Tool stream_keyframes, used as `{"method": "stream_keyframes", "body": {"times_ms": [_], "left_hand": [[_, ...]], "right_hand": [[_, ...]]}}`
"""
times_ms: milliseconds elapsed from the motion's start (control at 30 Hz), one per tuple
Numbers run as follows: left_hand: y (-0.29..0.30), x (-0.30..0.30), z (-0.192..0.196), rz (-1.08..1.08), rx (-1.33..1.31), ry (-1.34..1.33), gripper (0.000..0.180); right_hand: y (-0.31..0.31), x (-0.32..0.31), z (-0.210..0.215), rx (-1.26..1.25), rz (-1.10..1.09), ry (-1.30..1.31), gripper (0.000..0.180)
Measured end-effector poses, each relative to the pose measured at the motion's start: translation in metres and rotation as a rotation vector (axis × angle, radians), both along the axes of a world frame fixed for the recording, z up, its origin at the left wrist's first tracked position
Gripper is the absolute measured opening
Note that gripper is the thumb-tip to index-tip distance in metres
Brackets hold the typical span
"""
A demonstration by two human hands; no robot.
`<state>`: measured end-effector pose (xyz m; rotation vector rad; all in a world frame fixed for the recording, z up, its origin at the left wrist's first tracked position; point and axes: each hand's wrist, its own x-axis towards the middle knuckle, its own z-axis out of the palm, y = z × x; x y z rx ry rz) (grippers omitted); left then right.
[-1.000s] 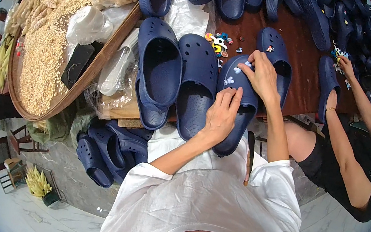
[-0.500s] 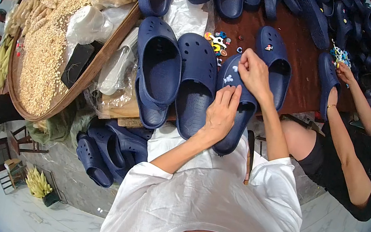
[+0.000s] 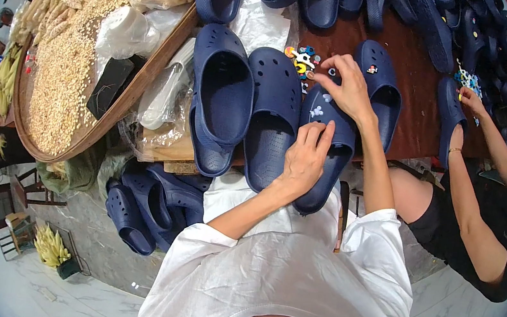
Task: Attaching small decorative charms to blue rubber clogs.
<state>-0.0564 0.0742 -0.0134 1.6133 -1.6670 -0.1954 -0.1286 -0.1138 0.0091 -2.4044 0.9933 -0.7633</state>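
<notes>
In front of me a navy clog [image 3: 323, 181] lies on the table edge, toe away from me. My left hand [image 3: 306, 159] grips its upper by the foot opening. Two pale charms, one a white mouse-shaped charm [image 3: 316, 112], sit on its toe. Over the toe hovers my right hand [image 3: 349, 89], thumb and forefinger apart and nothing visible between them. Just left of those fingertips lies a small pile of colourful charms [image 3: 303, 58]. To the right stands another clog [image 3: 379, 95] with one charm; on the left is a plain clog [image 3: 268, 109].
More navy clogs [image 3: 220, 92] line the brown table [image 3: 414, 97]. Left of them is a big round tray [image 3: 172, 43] of pale kernels. At right, a co-worker's hand [image 3: 472, 102] is at another clog [image 3: 449, 114] beside a second charm pile [image 3: 469, 78]. Further clogs [image 3: 146, 205] hang lower left.
My right hand has lifted off the clog's toe and moved up toward the charm pile, its pinched fingers now spread. The left hand keeps its hold on the clog.
</notes>
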Motion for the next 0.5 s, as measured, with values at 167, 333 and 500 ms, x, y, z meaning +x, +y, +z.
{"method": "stream_keyframes", "body": {"times_ms": [167, 333, 500], "left_hand": [[0.001, 0.001, 0.006, -0.016, 0.05, 0.03, 0.071], [0.0, 0.002, 0.01, -0.017, 0.054, 0.05, 0.071], [-0.002, 0.003, 0.011, -0.026, 0.109, 0.07, 0.07]], "right_hand": [[0.008, -0.023, 0.005, 0.057, 0.124, 0.252, 0.045], [0.002, -0.025, -0.003, 0.136, 0.172, 0.143, 0.04], [0.006, -0.026, -0.002, 0.095, 0.178, 0.154, 0.03]]}}
